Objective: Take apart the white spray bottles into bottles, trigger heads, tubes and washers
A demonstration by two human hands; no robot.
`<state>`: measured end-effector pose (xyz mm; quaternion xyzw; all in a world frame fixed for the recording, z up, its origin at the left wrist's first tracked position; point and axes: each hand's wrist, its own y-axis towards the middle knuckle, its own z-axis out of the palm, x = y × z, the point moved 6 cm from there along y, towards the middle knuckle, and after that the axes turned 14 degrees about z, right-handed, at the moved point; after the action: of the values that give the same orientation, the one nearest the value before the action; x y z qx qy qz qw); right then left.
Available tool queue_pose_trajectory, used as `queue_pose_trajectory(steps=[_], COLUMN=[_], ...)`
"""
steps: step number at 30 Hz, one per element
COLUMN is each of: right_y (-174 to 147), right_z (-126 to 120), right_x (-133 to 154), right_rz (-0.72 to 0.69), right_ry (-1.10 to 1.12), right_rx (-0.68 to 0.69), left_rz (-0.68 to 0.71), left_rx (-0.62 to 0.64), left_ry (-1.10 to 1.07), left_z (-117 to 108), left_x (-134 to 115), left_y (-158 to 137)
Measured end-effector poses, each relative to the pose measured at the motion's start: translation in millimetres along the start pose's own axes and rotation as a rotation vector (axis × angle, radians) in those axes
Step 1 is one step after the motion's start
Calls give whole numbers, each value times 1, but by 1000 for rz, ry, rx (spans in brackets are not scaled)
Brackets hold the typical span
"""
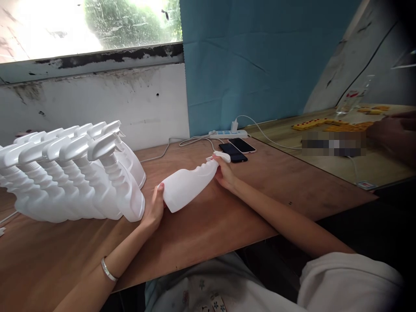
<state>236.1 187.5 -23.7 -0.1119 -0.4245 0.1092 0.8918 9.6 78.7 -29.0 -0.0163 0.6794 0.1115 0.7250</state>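
A white plastic spray bottle (186, 186) lies tilted between my two hands above the table, its base to the left and its trigger head to the right. My left hand (155, 206) grips the base end, thumb on top. Around the neck, just below the spray head, my right hand (224, 172) is closed; some of its fingers are hidden behind the bottle. Several more white spray bottles (128, 195) stand upright in close rows to the left, near my left hand.
Two phones (242, 145) lie on the brown table (208, 225) behind my right hand. A power strip (229, 134) with white cables runs along the wall. To the right, another person's hand (394, 134) is beside yellow pieces (312, 124) and a clear bottle (352, 97).
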Motion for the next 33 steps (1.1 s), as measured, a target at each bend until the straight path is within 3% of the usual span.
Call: queue_pose_trajectory(steps=[5, 10, 12, 17, 23, 27, 33], right_y=[3, 8, 10, 16, 19, 16, 11], right_z=[1, -6, -12, -26, -26, -20, -12], right_x=[-6, -7, -4, 0, -1, 0, 7], right_rz=[64, 72, 57, 46, 75, 74, 35], right_ry=[-60, -59, -45, -31, -53, -79, -100], right_rx=[20, -43, -98, -189, -163, -128, -64], left_rz=[-237, -100, -55, -49, -43, -138, -247], left_rx=[67, -16, 8, 124, 182, 234, 134], left_ry=[-232, -343, -363, -212, 25, 62, -12], left_z=[6, 5, 6, 10, 15, 17, 7], left_x=[13, 8, 6, 2, -3, 3, 10], left_y=[3, 2, 2, 0, -7, -9, -4])
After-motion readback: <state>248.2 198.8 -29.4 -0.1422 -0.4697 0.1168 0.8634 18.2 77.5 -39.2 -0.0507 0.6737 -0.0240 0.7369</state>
